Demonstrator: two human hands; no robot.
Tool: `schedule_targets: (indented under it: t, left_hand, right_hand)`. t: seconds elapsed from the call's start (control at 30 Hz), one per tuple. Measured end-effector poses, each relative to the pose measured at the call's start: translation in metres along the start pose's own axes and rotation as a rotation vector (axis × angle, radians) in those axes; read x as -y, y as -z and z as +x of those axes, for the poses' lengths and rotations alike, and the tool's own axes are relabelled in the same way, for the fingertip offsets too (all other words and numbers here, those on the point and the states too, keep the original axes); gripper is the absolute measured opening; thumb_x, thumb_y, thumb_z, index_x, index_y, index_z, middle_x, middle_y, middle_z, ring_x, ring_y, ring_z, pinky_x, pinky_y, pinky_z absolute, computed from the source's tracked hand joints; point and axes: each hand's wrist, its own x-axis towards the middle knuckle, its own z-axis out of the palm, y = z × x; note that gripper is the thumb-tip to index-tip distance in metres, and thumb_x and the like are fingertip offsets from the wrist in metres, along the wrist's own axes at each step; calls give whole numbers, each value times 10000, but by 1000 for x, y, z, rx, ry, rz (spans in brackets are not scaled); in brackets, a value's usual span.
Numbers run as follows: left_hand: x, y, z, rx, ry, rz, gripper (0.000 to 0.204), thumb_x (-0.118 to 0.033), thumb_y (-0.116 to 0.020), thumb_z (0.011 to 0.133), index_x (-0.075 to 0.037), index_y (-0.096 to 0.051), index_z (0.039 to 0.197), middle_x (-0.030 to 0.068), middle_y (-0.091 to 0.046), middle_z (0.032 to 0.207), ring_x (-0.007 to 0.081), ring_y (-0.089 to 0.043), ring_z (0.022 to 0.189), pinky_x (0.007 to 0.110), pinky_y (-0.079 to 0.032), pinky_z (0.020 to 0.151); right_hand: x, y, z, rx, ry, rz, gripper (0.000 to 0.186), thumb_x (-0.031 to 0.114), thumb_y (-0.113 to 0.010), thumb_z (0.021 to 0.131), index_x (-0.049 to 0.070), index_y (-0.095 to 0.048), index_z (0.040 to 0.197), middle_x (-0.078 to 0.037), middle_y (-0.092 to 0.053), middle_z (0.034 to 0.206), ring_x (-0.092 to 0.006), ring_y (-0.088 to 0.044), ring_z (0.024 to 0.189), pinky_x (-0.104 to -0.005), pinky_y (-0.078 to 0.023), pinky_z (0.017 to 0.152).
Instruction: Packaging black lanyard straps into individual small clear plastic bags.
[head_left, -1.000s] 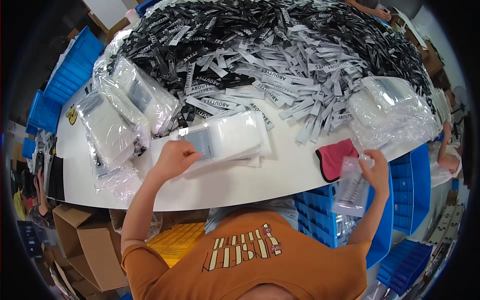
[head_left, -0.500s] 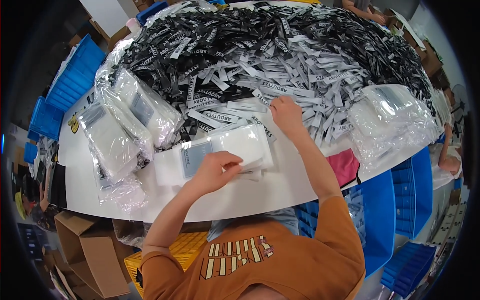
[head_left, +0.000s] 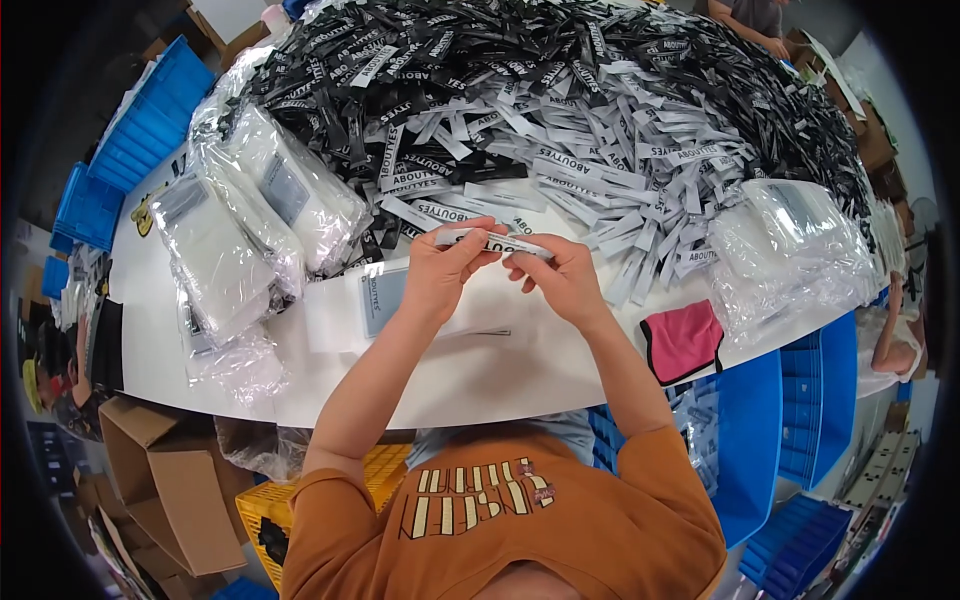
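A white strip with dark printing (head_left: 512, 243) stretches between my two hands above the table. My left hand (head_left: 455, 268) pinches its left end, and the fingers of my right hand (head_left: 562, 278) close on its right end. Just under my hands lies a stack of white, translucent packaging bags (head_left: 335, 315) with a grey printed panel; my forearm and hands hide part of it. Beyond my hands spreads a big heap of loose strips, white ones (head_left: 640, 165) nearer and black ones (head_left: 440, 40) farther back.
Clear-wrapped bag packs lie on the table (head_left: 275, 400) at left (head_left: 215, 270) and at right (head_left: 790, 250). A pink cloth (head_left: 683, 340) lies near the right edge. Blue bins (head_left: 750, 440) stand below right, a cardboard box (head_left: 195, 510) below left. Another person's arm (head_left: 745, 28) shows at the far right.
My right hand has come back from the heap with a white strip. My left hand has lifted off the bag stack and moved up and right to grip the strip too.
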Motion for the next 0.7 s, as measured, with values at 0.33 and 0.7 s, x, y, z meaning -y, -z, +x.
schedule_targets:
  t: [0.33, 0.7]
  left_hand:
    - [3, 1, -7, 35, 120, -71, 288, -175, -524, 924, 66, -586, 1070, 149, -633, 1039, 192, -626, 878, 287, -531, 784]
    - [2, 5, -24, 308, -279, 636, 302, -129, -549, 872, -67, -594, 1164, 147, -512, 1249, 267, -519, 1102, 346, -408, 927]
  right_hand:
    - [1, 29, -14, 191, -98, 65, 247, 94, -547, 872, -37, -598, 1075, -111, -663, 947, -159, -643, 817, -258, -517, 694]
    - [13, -4, 36, 762, -83, -128, 217, 76, -563, 807, 57, -607, 1018, -53, -636, 801, -158, -642, 689, -311, -493, 678]
